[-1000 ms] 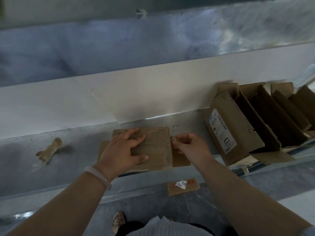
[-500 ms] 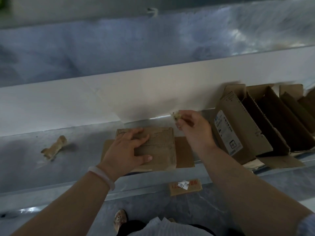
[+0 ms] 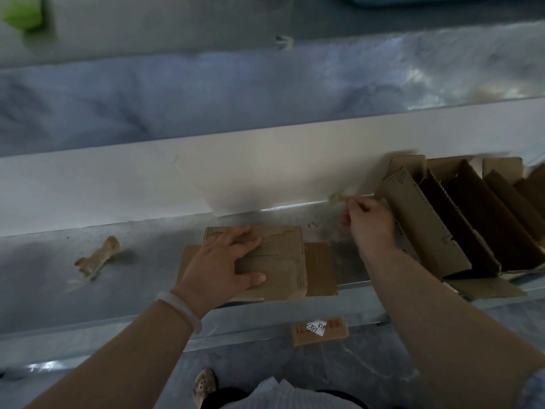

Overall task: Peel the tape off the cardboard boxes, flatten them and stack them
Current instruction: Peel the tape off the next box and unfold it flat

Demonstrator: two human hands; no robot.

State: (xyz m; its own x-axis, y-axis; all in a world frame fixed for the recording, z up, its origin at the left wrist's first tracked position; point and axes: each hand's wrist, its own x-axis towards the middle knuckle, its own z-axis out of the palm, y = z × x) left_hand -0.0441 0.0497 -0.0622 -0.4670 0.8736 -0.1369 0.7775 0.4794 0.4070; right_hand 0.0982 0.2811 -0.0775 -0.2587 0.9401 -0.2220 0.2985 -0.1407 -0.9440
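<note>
A flattened cardboard box (image 3: 283, 258) lies on the metal ledge (image 3: 44, 278) in front of me. My left hand (image 3: 224, 267) presses flat on its left part, fingers spread. My right hand (image 3: 368, 222) is raised to the right of the box and pinches a small crumpled strip of tape (image 3: 336, 197) between its fingertips. The tape is off the box.
Several unflattened open cardboard boxes (image 3: 442, 219) lean in a row at the right of the ledge. A crumpled wad of peeled tape (image 3: 98, 256) lies at the left. A small labelled cardboard piece (image 3: 320, 330) lies on the floor below, near my shoe (image 3: 203, 385).
My right hand pulled the tape from the box's right edge, then lifted it up and to the right. My left hand stayed pressed on the box.
</note>
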